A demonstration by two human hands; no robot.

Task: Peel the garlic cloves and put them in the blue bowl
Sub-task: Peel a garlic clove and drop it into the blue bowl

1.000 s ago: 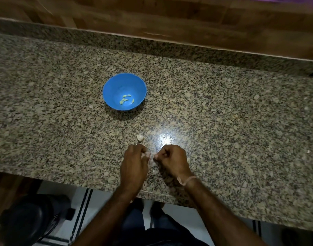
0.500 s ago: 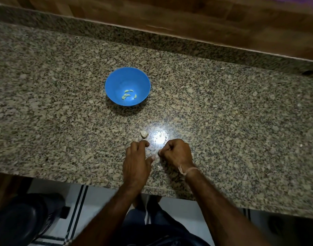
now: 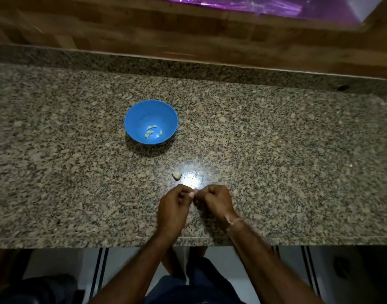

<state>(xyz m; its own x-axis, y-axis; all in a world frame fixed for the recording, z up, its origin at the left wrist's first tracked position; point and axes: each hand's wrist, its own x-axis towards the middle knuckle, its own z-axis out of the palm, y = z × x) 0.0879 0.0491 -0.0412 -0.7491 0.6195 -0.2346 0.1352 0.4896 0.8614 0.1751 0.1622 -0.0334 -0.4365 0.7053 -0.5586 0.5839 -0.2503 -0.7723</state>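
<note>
granite counter (image 3: 276, 150), dim light. left hand (image 3: 173, 207) and right hand (image 3: 216, 200) sat together near the front edge, fingers curled, pinching a held clove (image 3: 193, 192), mostly hidden. spare clove (image 3: 176, 175) lay just beyond; peeled cloves (image 3: 152, 132) in blue bowl (image 3: 135, 119). clove likely light, firm, slippery; nip papery skin at tip

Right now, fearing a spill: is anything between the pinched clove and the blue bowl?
Only a loose garlic piece on the counter, almost on the line from the clove, pinched by the left hand and right hand, to the blue bowl.
</note>
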